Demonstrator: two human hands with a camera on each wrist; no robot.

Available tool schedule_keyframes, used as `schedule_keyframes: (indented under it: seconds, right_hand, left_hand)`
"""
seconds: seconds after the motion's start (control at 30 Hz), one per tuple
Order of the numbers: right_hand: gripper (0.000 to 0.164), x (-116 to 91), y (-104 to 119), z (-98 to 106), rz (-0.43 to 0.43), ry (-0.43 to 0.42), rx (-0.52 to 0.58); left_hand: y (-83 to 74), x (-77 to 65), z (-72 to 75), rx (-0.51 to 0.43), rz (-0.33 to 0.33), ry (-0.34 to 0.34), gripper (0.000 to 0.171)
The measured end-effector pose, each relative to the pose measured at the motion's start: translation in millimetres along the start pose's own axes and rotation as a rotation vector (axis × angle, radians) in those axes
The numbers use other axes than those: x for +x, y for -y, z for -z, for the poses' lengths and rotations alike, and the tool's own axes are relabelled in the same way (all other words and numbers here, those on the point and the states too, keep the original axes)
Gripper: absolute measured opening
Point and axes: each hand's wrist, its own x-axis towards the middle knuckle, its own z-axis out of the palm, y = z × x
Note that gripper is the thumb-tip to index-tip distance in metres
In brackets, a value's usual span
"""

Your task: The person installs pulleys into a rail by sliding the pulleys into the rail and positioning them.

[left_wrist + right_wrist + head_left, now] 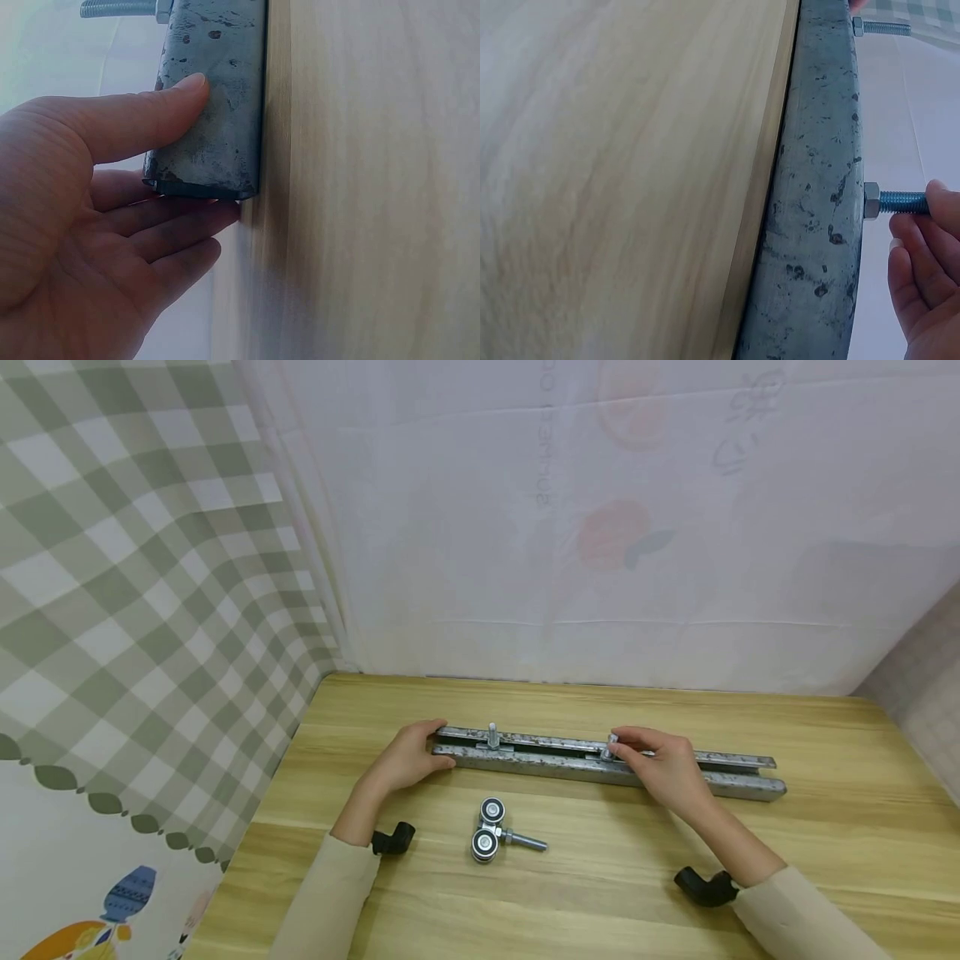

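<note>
A speckled grey metal track (555, 767) with a slot along its top lies on the table. Two threaded bolts stand up out of the slot. My left hand (408, 756) holds the track's left end, its thumb (169, 112) against the near side and the fingers round the end. My right hand (667, 768) pinches the top of the right-hand bolt (901, 202) between thumb and fingers; a hex nut sits at that bolt's base. The left-hand bolt (492, 737) stands untouched near my left hand. Wheels under both bolts are hidden inside the track.
A loose roller (487, 831) with black-and-silver wheels and a threaded bolt lies on the wooden table (600, 877) in front of the track. A checked cloth (150, 552) hangs at the left and a white printed sheet (465, 527) behind.
</note>
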Motion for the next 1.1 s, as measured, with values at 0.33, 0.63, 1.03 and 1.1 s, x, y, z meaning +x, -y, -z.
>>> schedule_keyframes:
  seconds: [0.33, 0.63, 1.03, 1.1]
  right_hand:
    - [0.023, 1.2, 2.8, -4.7, 0.016, -0.005, 0.006]
    - [0.024, 1.3, 4.0, -9.2, 0.035, -0.023, 0.011]
    - [0.051, -2.7, 8.2, -3.2, 0.209, -0.147, -0.051]
    - [0.054, -3.8, 9.6, -1.7, 0.250, -0.146, -0.066]
  left_hand:
    - [1.5, 0.2, -0.6, 0.005, 0.002, 0.002, 0.073]
    - [-0.2, -1.2, -0.3, 0.000, 0.006, 0.001, 0.073]
    - [-0.8, -1.2, -0.3, 0.006, 0.007, -0.006, 0.073]
    - [-0.6, -1.4, -0.1, 0.007, 0.007, -0.006, 0.073]
